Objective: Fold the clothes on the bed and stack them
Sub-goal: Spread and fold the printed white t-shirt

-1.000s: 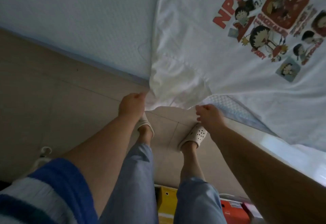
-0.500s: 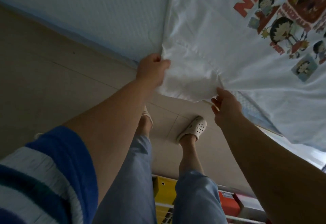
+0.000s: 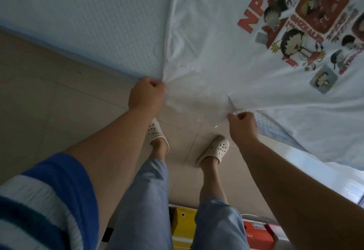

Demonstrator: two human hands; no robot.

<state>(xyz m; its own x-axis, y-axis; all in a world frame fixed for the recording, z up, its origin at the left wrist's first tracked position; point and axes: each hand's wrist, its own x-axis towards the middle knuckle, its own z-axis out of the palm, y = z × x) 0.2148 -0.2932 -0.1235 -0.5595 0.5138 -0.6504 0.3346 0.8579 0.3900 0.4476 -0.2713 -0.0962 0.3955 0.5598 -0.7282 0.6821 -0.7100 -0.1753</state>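
T-shirt (image 3: 226,39) on bed (image 3: 88,23) — hands gripping, tiled floor (image 3: 39,102)

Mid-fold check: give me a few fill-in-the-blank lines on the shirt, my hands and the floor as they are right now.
1. Both hands grip the white ____ with the cartoon print.
2. The left hand and right hand pull its edge past the side of the ____.
3. The slippers on the person's feet are dotted with ____.
4. Near the feet stands a ____ box beside a red one.

Missing words: T-shirt; bed; holes; yellow
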